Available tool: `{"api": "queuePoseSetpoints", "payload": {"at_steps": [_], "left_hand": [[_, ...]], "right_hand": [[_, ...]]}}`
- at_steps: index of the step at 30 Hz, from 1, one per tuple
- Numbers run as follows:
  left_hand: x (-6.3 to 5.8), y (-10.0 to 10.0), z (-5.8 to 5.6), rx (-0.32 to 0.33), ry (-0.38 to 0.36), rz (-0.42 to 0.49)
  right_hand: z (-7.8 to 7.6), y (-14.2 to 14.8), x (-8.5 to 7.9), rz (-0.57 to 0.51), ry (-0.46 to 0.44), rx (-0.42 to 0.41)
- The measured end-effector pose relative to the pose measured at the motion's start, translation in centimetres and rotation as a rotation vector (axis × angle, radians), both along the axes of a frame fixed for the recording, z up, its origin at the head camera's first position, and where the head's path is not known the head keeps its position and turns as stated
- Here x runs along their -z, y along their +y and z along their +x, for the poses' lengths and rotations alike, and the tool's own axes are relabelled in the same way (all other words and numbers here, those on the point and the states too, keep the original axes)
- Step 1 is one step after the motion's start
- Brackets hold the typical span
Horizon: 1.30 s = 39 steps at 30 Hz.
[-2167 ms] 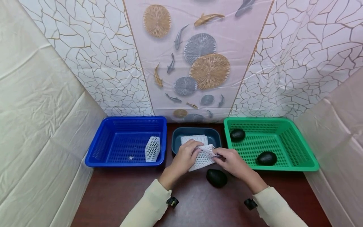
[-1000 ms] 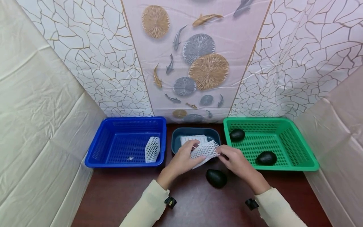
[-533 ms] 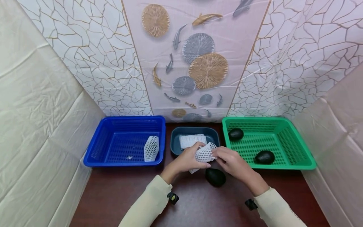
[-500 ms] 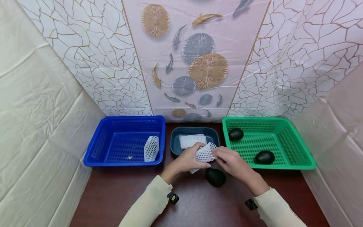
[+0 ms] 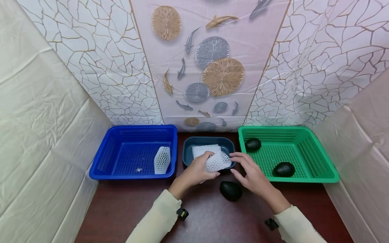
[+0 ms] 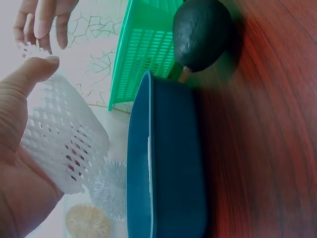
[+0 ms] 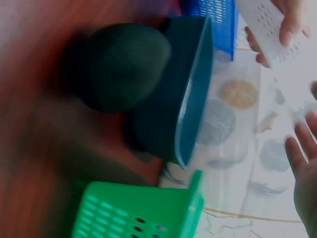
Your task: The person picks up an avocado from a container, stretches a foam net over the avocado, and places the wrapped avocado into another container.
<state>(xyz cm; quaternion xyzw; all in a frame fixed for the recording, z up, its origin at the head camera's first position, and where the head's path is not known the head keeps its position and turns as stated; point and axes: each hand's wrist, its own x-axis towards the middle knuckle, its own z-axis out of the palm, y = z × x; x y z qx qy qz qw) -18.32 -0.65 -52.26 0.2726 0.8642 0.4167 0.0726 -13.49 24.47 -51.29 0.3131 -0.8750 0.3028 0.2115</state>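
Observation:
My left hand grips a white foam net sleeve in front of the dark teal tray; in the left wrist view its thumb lies across the mesh. At the sleeve's right end is my right hand, thumb and fingers spread with nothing held. Whether a fingertip grazes the mesh, I cannot tell. A dark avocado lies on the table below both hands, and the left wrist view shows its short stem. More white net sleeves lie flat in the tray, partly hidden by the held one.
To the left stands a blue basket with one white net-covered item and a small white scrap. The green basket on the right holds two avocados. Patterned cloth walls rise behind and at the sides.
The right hand has let go of the sleeve's right end and its fingers have spread. The left hand has turned the sleeve and keeps holding it. Avocados and baskets stay put.

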Motion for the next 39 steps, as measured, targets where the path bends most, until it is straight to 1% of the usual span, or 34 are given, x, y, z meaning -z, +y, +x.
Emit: {"api": "queuePoseSetpoints", "payload": {"at_steps": [2,4,6,8,12,14,19,21,25,29,31,36,39], "left_hand": [[-0.1,-0.3,0.0,-0.009,0.014,-0.023],[-0.2,-0.7,0.0,-0.016,0.031,-0.048],[-0.1,-0.9,0.0,-0.018,0.049,-0.070],[-0.1,-1.2,0.0,-0.018,0.075,-0.091],[0.0,-1.5,-0.1,-0.010,0.135,-0.140],[-0.1,-1.5,-0.2,-0.004,0.163,-0.170],[-0.4,-1.7,-0.3,0.008,0.215,-0.230],[-0.5,-1.8,-0.2,0.009,0.231,-0.250],[-0.7,-1.9,0.0,0.014,0.268,-0.275],[-0.4,-2.1,0.0,0.018,0.292,-0.292],[-0.3,-2.3,0.0,0.018,0.297,-0.298],[-0.2,-2.7,0.0,0.015,0.297,-0.302],[-0.1,-2.9,-0.1,0.012,0.311,-0.311]], "right_hand": [[0.3,0.0,0.7,-0.026,-0.021,0.043],[0.5,-0.1,1.5,-0.061,-0.047,0.068],[0.9,0.0,2.3,-0.069,-0.071,0.077],[1.2,0.1,3.1,-0.061,-0.106,0.068],[1.8,0.4,4.7,0.006,-0.183,0.029],[2.1,0.5,5.5,0.044,-0.208,0.014],[2.7,0.8,7.3,0.157,-0.234,0.025],[2.8,0.9,8.0,0.195,-0.264,0.026],[3.0,1.3,8.9,0.233,-0.363,0.023],[3.1,1.7,9.4,0.247,-0.463,0.034],[3.2,1.8,9.6,0.246,-0.494,0.038],[3.3,1.9,10.1,0.240,-0.521,0.047],[3.3,1.9,10.3,0.240,-0.533,0.056]]}}
